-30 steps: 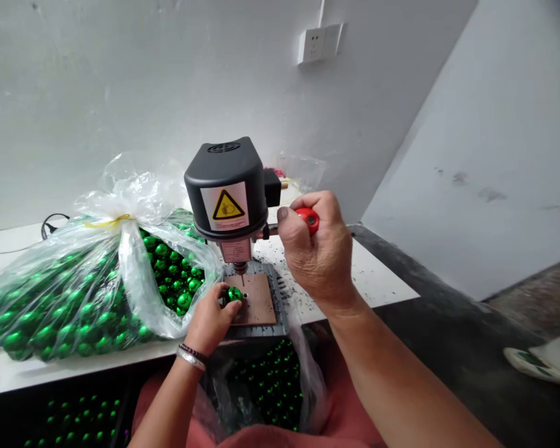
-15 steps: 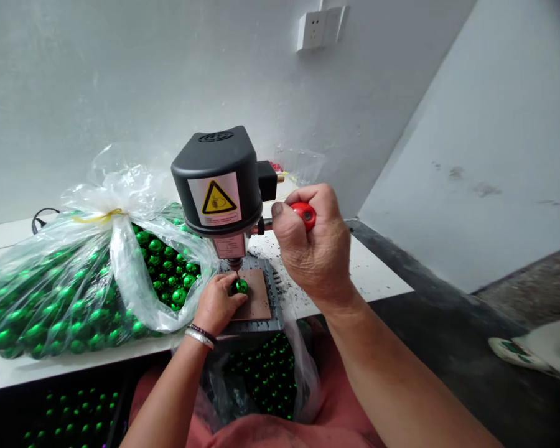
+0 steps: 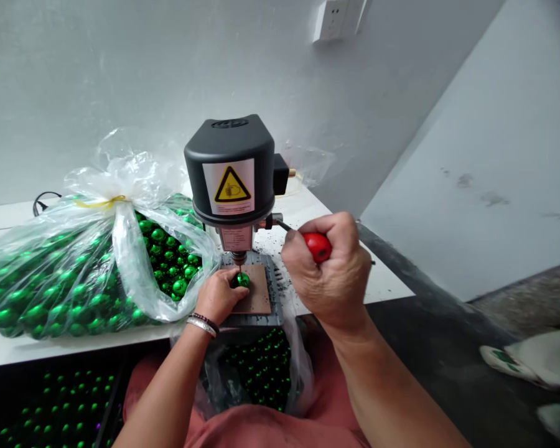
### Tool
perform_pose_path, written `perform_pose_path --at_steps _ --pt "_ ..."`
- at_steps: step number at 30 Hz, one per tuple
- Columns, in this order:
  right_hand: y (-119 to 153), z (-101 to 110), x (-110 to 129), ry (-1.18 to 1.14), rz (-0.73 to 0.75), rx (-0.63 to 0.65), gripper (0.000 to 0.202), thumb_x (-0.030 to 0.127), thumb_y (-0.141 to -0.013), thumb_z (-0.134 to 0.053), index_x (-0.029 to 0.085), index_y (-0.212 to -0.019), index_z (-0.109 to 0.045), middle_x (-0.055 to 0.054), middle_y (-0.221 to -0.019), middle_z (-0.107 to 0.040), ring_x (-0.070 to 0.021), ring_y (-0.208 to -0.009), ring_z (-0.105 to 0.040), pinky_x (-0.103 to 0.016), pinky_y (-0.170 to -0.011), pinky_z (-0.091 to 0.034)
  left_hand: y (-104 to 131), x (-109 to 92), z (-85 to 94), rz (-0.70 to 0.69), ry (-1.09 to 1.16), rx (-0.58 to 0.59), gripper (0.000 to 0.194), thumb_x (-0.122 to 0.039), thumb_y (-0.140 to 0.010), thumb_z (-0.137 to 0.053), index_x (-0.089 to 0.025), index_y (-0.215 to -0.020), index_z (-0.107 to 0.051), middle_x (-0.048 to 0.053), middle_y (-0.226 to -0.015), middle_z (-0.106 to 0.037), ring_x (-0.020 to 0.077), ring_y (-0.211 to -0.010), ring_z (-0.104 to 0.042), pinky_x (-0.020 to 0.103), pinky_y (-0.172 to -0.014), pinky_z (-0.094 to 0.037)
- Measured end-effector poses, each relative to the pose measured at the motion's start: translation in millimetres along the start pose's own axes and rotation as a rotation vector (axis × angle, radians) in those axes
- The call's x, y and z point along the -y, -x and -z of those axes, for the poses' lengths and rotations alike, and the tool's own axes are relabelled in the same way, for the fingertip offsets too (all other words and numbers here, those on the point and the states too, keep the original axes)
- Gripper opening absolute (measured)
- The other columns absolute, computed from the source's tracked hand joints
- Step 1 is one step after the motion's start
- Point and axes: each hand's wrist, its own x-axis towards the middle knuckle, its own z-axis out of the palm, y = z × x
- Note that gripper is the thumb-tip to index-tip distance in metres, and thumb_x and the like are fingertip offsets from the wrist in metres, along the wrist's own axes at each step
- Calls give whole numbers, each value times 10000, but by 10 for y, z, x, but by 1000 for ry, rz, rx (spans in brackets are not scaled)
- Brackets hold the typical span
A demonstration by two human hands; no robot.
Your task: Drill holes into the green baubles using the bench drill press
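Observation:
A shiny green ball (image 3: 243, 280) stands on a brown board (image 3: 260, 297) beneath the bit of a black bench drill press (image 3: 231, 168). My left hand (image 3: 218, 295) grips the ball from its left side, thumb and fingers around it. The drill bit (image 3: 240, 268) comes down to the top of the ball; whether it has entered cannot be made out. My right hand (image 3: 336, 274) is closed around the red knob (image 3: 318, 247) of the press's feed lever, to the right of the machine.
An open clear plastic bag (image 3: 121, 249) full of green balls lies left of the press. Another bag (image 3: 261, 367) of them sits at my lap. Dark shavings litter the white table (image 3: 387, 280). A wall socket (image 3: 331, 20) is above; someone's shoe (image 3: 506, 362) shows at right.
My right hand has pulled the red knob down and slightly to the right. The drill bit appears lower against the ball. My left hand keeps its hold; the view has shifted slightly.

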Motion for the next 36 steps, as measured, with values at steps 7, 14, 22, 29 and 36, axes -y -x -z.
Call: perform_pose_path --at_steps 7,14,22,29,36 --pt "225 -18 -34 66 28 -24 74 209 -759 -517 188 -774 -447 66 -583 -453 -35 -469 -385 -178 -456 -338 14 -10 6 8 -15 8 445 -310 -677 -639 -212 -1111 -636 59 -1091 -659 191 -958 -602 275 -826 -432" --pt "368 -90 -48 57 -13 -81 74 222 -770 -524 194 -806 -466 42 -638 -511 -57 -535 -471 -195 -507 -400 25 -8 13 -13 -15 9 402 -308 -683 -635 -222 -1076 -649 49 -1112 -653 191 -982 -592 274 -840 -424" --pt "513 -167 -92 -70 -55 -112 112 160 -745 -529 194 -827 -461 30 -678 -511 -75 -576 -503 -216 -524 -426 43 -4 19 -30 8 9 362 -303 -692 -622 -227 -1044 -657 52 -1104 -657 197 -968 -594 282 -831 -419" --pt "449 -186 -52 -122 -50 -165 84 178 -766 -515 186 -822 -453 32 -682 -492 -57 -562 -480 -196 -522 -405 31 11 3 -30 7 4 407 -304 -689 -622 -214 -1086 -637 73 -1111 -649 208 -974 -589 288 -830 -421" --pt "-445 -177 98 -92 -231 44 228 383 -803 -479 192 -699 -412 58 -559 -390 -53 -491 -355 -217 -498 -335 159 -1 94 -42 70 -22 266 -312 -697 -602 -191 -919 -687 25 -784 -662 160 -692 -580 254 -626 -405"
